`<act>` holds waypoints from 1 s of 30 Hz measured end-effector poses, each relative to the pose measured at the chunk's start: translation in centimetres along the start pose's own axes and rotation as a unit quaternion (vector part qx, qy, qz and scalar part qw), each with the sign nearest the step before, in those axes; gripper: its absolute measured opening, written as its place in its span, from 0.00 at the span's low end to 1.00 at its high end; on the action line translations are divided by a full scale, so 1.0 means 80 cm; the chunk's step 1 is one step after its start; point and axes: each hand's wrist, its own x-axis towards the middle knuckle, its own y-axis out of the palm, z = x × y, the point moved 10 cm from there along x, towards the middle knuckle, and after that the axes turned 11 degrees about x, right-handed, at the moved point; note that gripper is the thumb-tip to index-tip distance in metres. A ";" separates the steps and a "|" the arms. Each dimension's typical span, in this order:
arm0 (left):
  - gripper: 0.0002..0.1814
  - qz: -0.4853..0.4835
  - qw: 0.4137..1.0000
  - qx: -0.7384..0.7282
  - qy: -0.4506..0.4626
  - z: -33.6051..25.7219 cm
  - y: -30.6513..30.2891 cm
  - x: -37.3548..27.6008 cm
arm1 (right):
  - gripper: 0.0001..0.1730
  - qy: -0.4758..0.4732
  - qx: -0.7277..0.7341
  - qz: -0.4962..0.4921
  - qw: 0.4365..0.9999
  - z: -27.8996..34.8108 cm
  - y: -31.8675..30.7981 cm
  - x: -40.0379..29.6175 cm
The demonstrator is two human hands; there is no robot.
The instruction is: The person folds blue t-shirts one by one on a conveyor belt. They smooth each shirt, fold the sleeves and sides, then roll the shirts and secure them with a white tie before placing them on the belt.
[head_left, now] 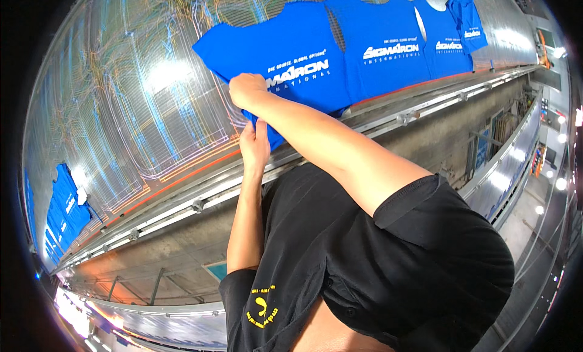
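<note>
A blue cut fabric panel point(291, 37) with white printed writing lies in front of me on a long printing table point(114, 101). My right hand point(248, 90) reaches across to the left and is closed on the panel's left edge, covering part of the print. Just below it, my left hand point(255, 144) pinches the same panel near its lower corner, which hangs over the table's front edge. The fabric between the two hands is bunched. The fingertips of both hands are partly hidden.
More printed blue panels point(382, 33) lie in a row to the right, the farthest one point(469, 26) folded over. Other blue panels point(68, 206) lie at the far left, with a small white item point(82, 196) beside them. A metal rail point(196, 206) with knobs runs along the front edge.
</note>
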 end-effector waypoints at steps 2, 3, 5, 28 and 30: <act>0.17 0.010 0.998 0.065 0.005 -0.006 0.018 0.000 | 0.16 0.017 0.045 0.018 0.999 -0.025 -0.026 -0.006; 0.17 0.009 0.996 0.084 0.026 -0.034 0.033 -0.007 | 0.17 -0.026 0.056 0.014 0.998 -0.036 -0.042 -0.009; 0.21 0.041 0.990 0.129 0.027 -0.043 0.075 -0.010 | 0.18 -0.134 0.056 0.087 0.986 -0.062 -0.066 -0.018; 0.20 0.502 0.751 -0.138 0.406 -0.514 0.415 -0.334 | 0.10 -0.371 0.186 -0.016 0.910 -0.197 -0.487 -0.527; 0.19 0.445 0.785 -0.085 0.422 -0.509 0.393 -0.320 | 0.10 -0.417 0.178 -0.017 0.891 -0.168 -0.494 -0.527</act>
